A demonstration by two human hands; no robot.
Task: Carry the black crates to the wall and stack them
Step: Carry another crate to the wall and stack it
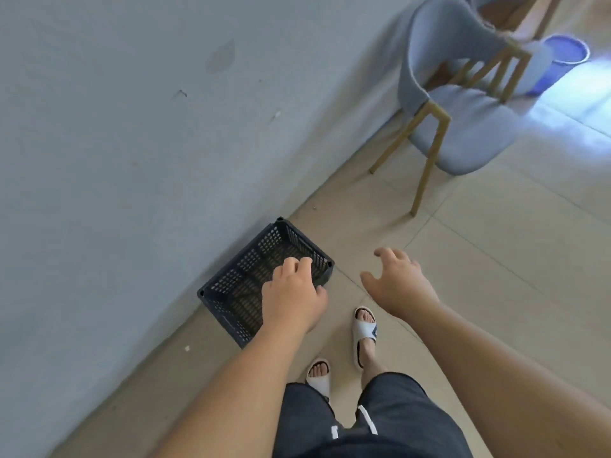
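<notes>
One black perforated crate (251, 266) stands on the tiled floor, its long side against the pale wall (132, 127). My left hand (292, 292) hovers above the crate's near right part with fingers loosely curled, holding nothing. My right hand (398, 280) is out to the right of the crate, above the floor, fingers spread and relaxed, also holding nothing. Whether the left hand touches the crate's rim I cannot tell. No other crate is in view.
A grey chair (463, 120) with wooden legs stands by the wall at the upper right. Behind it sits a blue bucket (562, 57). My feet in white slippers (363, 332) are just right of the crate.
</notes>
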